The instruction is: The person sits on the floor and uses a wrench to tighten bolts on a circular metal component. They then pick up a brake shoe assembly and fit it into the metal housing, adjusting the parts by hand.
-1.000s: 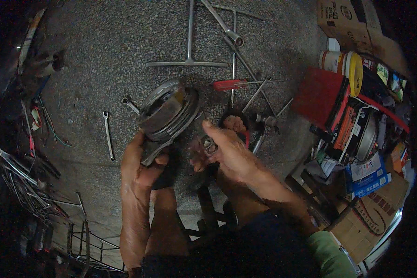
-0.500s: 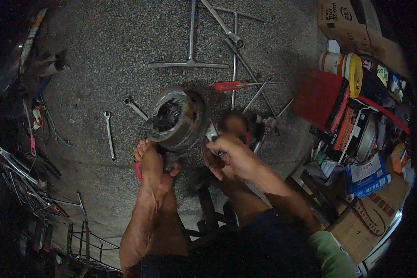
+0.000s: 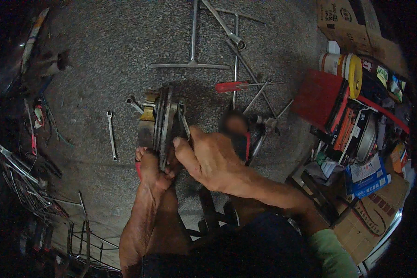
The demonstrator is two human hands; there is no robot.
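My left hand [image 3: 152, 171] is closed on the lower rim of a round, dark metal wheel-like part [image 3: 164, 125], holding it on edge above the floor. Brass-coloured pieces show on the part's left side. On its right side, a silver wrench [image 3: 185, 123] stands against or close to the face, its upper end near the part. My right hand [image 3: 215, 162] is closed round the wrench's lower end, with the thumb toward the part. The left fingertips are partly hidden behind the rim. Behind the part, a ring-ended wrench [image 3: 134, 104] lies on the floor.
A combination wrench [image 3: 111, 136] lies to the left. Beyond are a T-handle wrench [image 3: 192, 46] and a red-handled screwdriver [image 3: 231, 86] among other long tools. A red box [image 3: 317, 97], a yellow-rimmed tub [image 3: 354, 76] and cardboard boxes [image 3: 366, 217] crowd the right. Metal rods [image 3: 23, 185] heap at left.
The round part has turned from showing its open hollow face to standing edge-on. My right hand has moved left and up with the wrench, close to the part's right face.
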